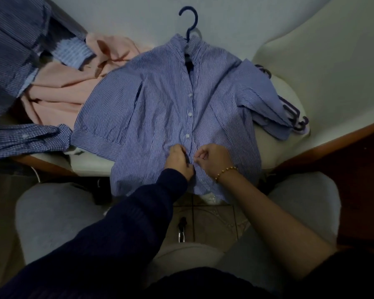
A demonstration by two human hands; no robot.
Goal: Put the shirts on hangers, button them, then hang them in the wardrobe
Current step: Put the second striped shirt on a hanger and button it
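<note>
A blue-and-white striped shirt [160, 108] lies flat on the bed, front side up, on a dark blue hanger [189, 22] whose hook sticks out past the collar. Three white buttons down its placket look fastened. My left hand [178, 159] pinches the left edge of the placket low on the shirt. My right hand [214, 158], with a bead bracelet at the wrist, pinches the right edge just beside it. The button between my fingers is hidden.
A pink garment [69, 83] and a dark striped shirt [11, 46] are heaped at the left. A blue checked shirt [26, 139] lies at the left edge. Spare dark hangers [294, 117] poke out under the right sleeve. A wooden bed frame [333, 139] runs along the right.
</note>
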